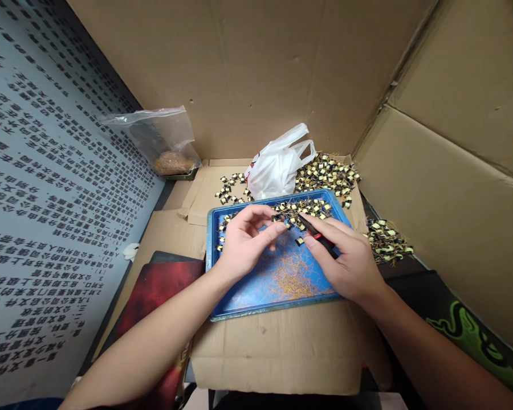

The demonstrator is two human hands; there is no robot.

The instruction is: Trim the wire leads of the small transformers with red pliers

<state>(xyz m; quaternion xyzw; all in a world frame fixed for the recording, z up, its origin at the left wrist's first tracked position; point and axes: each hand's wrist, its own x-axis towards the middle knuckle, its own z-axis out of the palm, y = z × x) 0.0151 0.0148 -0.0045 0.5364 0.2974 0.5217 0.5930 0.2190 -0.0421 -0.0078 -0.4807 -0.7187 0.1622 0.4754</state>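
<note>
My left hand point(243, 242) pinches a small yellow-taped component point(282, 224) over the blue tray point(239, 304); my right hand point(346, 259) grips red-handled cutters point(318, 233).

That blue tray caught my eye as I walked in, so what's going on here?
A person sits at a cardboard-walled bench. Over the blue tray, the left hand pinches one small yellow-taped coil part, while the right hand holds red-handled cutters at it. Trimmed wire scraps litter the tray; more coil parts are heaped behind, beside a white plastic bag.
</note>
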